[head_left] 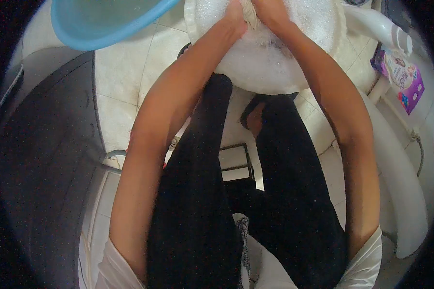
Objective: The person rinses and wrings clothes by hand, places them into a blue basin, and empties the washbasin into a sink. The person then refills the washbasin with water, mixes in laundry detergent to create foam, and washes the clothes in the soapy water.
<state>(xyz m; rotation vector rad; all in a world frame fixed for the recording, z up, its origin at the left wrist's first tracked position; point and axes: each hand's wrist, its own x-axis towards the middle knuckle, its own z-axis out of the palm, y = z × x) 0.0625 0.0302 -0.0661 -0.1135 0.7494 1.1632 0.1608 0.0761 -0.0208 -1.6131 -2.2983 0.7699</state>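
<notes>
A pale round basin [192, 29] full of white suds [255, 67] stands in front of my knees, cut off by the top of the view. Over the suds, my left hand [235, 18] and my right hand [272, 13] are close together at the top edge. Between them is a wet beige cloth [249, 14], bunched up and gripped by both hands. My fingertips and the upper part of the cloth lie out of view. A small dark patch [275, 44] shows through the foam below my right hand; I cannot make out what it is.
A blue tub [89, 41] holding water stands at the upper left. White pipes [381, 30] and a purple packet [401, 79] are at the right. A large dark grey surface [48, 159] fills the left, and a black metal frame [249, 161] sits between my legs on the tiles.
</notes>
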